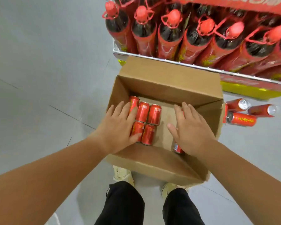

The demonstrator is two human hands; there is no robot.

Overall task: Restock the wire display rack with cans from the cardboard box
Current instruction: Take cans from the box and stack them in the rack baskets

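Observation:
An open cardboard box point(167, 88) sits on the floor in front of me. Several red cans point(154, 114) lie on their sides at its left half. My left hand point(118, 125) reaches into the box with fingers spread flat over the leftmost cans. My right hand point(190, 129) hovers in the right half with fingers straight, and one more red can point(177, 147) shows partly from under its palm. The wire display rack point(169, 60) stands just beyond the box, its shelf full of dark bottles point(169, 33) with red caps.
Three red cans point(243, 119) lie on the rack's low level to the right of the box. A yellow base strip point(250, 92) runs under the rack. My shoes point(122, 175) stand against the box's near side. Grey floor extends to the left.

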